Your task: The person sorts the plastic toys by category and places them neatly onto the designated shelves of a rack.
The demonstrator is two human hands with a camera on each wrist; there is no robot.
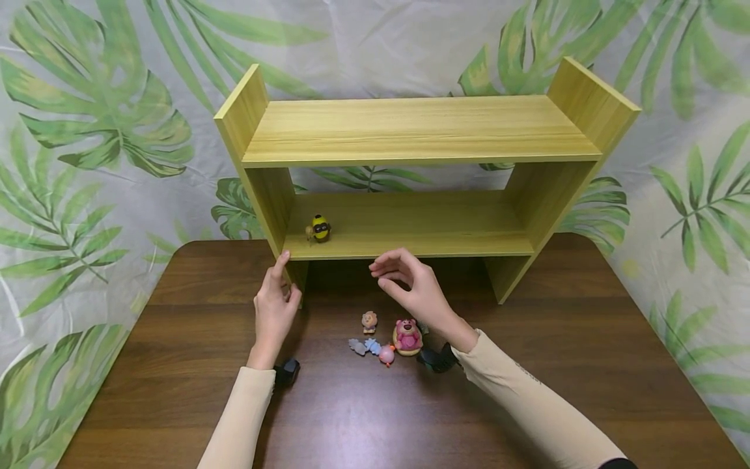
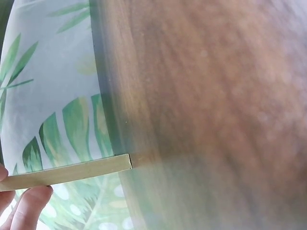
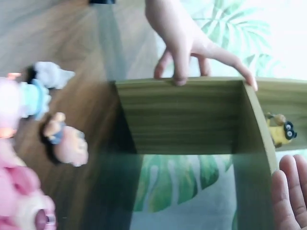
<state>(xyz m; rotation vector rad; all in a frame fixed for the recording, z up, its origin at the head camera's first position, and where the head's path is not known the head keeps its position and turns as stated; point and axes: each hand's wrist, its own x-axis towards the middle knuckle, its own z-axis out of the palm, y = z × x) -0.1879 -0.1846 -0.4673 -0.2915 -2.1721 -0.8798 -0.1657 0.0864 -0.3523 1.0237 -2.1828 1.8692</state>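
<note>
My left hand [image 1: 274,316] grips the lower left side panel of a yellow wooden shelf [image 1: 422,244], thumb on the inner face. In the left wrist view, fingertips [image 2: 33,203] lie on both sides of the panel's edge [image 2: 91,170]. My right hand [image 1: 418,293], loosely curved with nothing in it, is in front of the middle board; in the right wrist view its fingers [image 3: 289,191] look nearly straight beside that board. On the board's left end stands a yellow minion figure [image 1: 320,229] with a small tan item at its side.
Below on the brown table [image 1: 176,365] lie a pink bear figure [image 1: 407,336], a small peach-coloured figure [image 1: 369,322], a grey figure [image 1: 357,346], a blue one [image 1: 372,346] and a round pink one [image 1: 387,354]. Behind the shelf hangs a leaf-print cloth [image 1: 381,52].
</note>
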